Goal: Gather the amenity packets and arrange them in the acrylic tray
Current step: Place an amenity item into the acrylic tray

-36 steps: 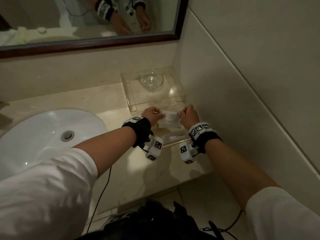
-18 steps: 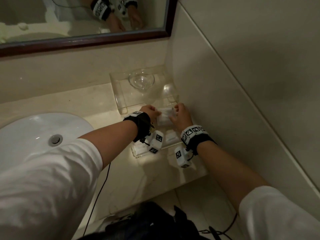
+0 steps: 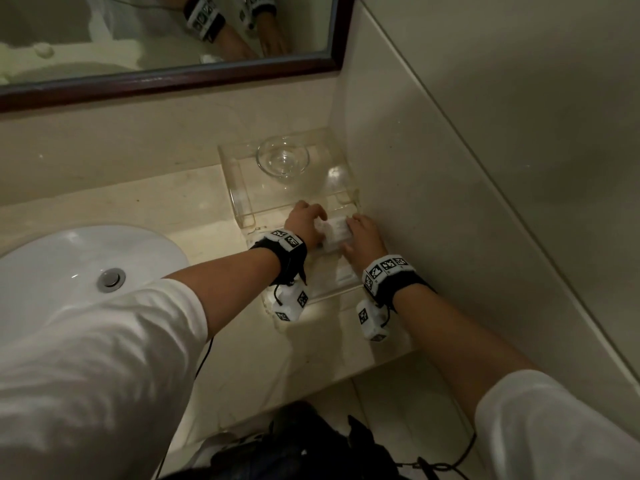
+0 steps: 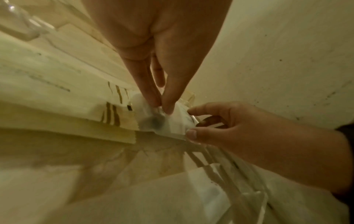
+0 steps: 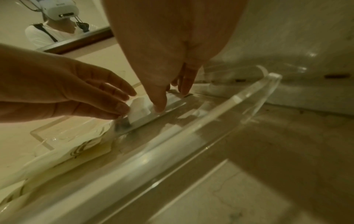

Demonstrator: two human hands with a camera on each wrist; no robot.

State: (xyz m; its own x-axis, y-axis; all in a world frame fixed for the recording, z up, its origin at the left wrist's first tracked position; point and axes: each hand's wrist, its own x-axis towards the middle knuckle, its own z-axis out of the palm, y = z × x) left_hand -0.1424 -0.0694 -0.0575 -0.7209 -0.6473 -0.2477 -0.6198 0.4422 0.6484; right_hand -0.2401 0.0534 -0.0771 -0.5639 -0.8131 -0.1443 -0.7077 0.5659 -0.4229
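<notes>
A small white amenity packet lies low in the clear acrylic tray by the right wall, held at both ends. My left hand pinches its left end between thumb and fingertips. My right hand holds the right end, thumb on top and fingers behind the far edge. In the left wrist view the packet shows a grey round patch. Other packets with brown stripes lie in the tray beside it. The tray's rim crosses the right wrist view.
A clear acrylic stand with a glass bowl sits behind the tray, against the back wall. The white sink is at the left. The tiled wall runs close along the tray's right side. A mirror hangs above.
Both hands have carried the white packet down and a little farther back, from above the tray's front part into the tray near the stand.
</notes>
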